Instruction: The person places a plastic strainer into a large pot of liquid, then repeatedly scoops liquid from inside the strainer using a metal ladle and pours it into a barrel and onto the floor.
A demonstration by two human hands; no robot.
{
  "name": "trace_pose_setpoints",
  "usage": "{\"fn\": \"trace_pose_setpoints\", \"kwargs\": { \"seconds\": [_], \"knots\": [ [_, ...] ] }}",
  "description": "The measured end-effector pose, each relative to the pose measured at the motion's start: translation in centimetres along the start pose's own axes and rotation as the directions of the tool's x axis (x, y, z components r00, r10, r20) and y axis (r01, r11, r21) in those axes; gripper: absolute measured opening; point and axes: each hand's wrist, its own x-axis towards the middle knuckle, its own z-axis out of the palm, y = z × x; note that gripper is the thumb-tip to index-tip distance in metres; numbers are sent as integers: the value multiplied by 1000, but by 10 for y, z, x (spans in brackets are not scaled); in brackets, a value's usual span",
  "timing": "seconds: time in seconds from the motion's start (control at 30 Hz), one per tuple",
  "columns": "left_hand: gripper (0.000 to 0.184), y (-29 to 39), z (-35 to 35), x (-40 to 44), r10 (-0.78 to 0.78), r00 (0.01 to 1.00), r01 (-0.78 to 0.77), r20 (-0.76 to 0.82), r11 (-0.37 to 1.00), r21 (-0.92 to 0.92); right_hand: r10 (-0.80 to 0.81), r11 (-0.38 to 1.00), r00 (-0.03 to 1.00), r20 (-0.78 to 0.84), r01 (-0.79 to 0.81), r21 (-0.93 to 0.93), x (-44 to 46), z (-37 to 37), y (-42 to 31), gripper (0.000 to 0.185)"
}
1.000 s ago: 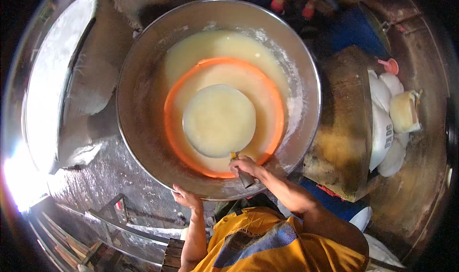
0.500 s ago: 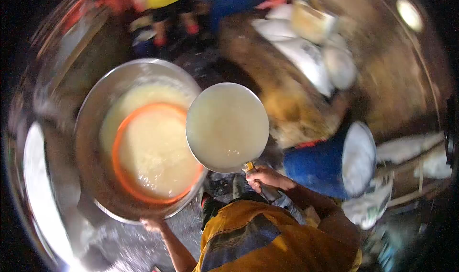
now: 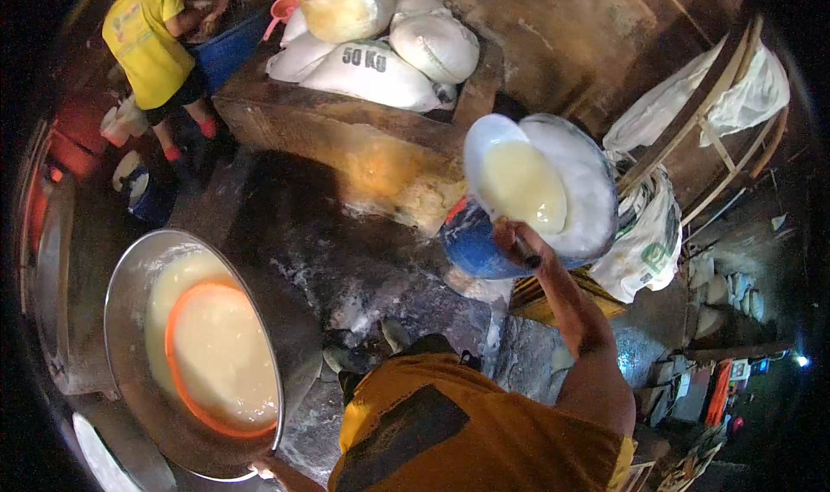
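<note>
My right hand grips the handle of a big round metal scoop pan filled with pale, milky liquid. The pan is tilted over the mouth of a blue barrel, whose top is white inside. Low on the left, my left hand is closed on the rim of a wide metal basin, its fingers only partly visible. Cloudy cream-coloured liquid lies in the basin, and an orange ring sits within it; whether this is a hoop or a container's rim I cannot tell.
Stuffed white sacks and a stained tub rest on a raised ledge. A person in a yellow shirt works at the upper left, near a small bucket. A wooden frame stands right of the barrel. The floor is wet.
The pan in my right hand has moved from beside the basin to over the blue barrel and tipped. My left hand stays at the basin rim, while my view has turned right.
</note>
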Motion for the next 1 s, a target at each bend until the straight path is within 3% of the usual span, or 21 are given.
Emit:
{"fn": "trace_pose_setpoints", "kwargs": {
  "seconds": [0.07, 0.13, 0.23, 0.27, 0.33, 0.37, 0.43, 0.5, 0.53, 0.6, 0.67, 0.7, 0.73, 0.77, 0.8, 0.83, 0.87, 0.9, 0.93, 1.0],
  "knots": [
    [45, 5, -3, -5, 20, 1000, -20, -2, 1000, 22, -68, 973, 990, 121, 38, 228, 9, 39, -15, 16],
    [44, 7, -7, -7, 44, 999, -44, -7, 998, 39, -45, 812, 967, 249, -110, 573, 13, 103, -20, 15],
    [44, 9, -9, -7, 60, 998, -59, -9, 996, 60, -169, 885, 906, 388, -34, 464, 42, 163, -7, 15],
    [44, 7, -10, -5, 58, 998, -58, -3, 996, 70, -144, 942, 896, 419, -5, 335, 56, 171, 1, 16],
    [44, 4, -9, -3, 66, 998, -66, 4, 995, 81, 12, 1000, 982, 188, -12, -3, 75, 218, 37, 11],
    [44, 2, -8, -1, 60, 998, -61, 11, 994, 92, 9, 964, 995, 99, 18, -266, 90, 241, 63, 11],
    [43, -8, -5, 3, 45, 999, -46, 21, 993, 106, 32, 836, 999, 15, -19, -548, 125, 279, 125, 12],
    [43, -19, -1, 5, 38, 999, -40, 20, 990, 136, 83, 799, 995, -47, -95, -594, 166, 301, 197, 16],
    [43, -25, 0, 5, 47, 999, -50, 16, 983, 178, 113, 743, 994, 13, -76, -665, 186, 307, 232, 15],
    [43, -27, 0, -6, 135, 990, -111, -42, 926, 362, 151, 577, 988, -37, -118, -808, 236, 308, 309, 13],
    [37, -31, 19, -10, 188, 960, -84, -207, 899, 429, 198, 469, 980, -29, -121, -875, 278, 303, 374, 11],
    [32, -35, 35, -10, 197, 926, -49, -321, 908, 417, 141, 445, 987, -78, -133, -886, 304, 289, 410, 11],
    [35, -49, 72, 1, 191, 880, -32, -436, 937, 347, 59, 317, 998, -21, -39, -947, 325, 267, 442, 7],
    [41, -46, 56, -5, -239, 925, 105, -296, 908, -405, -108, -18, 980, 168, 167, -986, 345, 245, 467, 11],
    [46, -31, 26, -22, -470, 880, 251, 67, 341, -906, -269, -398, 899, 347, 224, -890, 366, 222, 492, 20],
    [50, -22, 2, -32, -443, 888, 251, 126, 236, -939, -290, -397, 920, 264, 135, -908, 370, 227, 509, 32],
    [54, -20, -11, -39, -398, 901, 243, 175, 128, -962, -317, -411, 929, 191, 47, -910, 380, 204, 527, 33],
    [53, -25, 4, -39, -404, 909, 155, 105, 95, -983, -341, -488, 893, 294, 99, -867, 391, 173, 544, 32],
    [53, -18, 1, -27, -425, 896, 196, 128, 120, -973, -341, -570, 854, 392, 144, -809, 414, 150, 573, 32],
    [53, -18, 0, -23, -434, 887, 246, 158, 154, -957, -309, -545, 946, 96, -93, -833, 412, 104, 618, 30]
  ]
}}
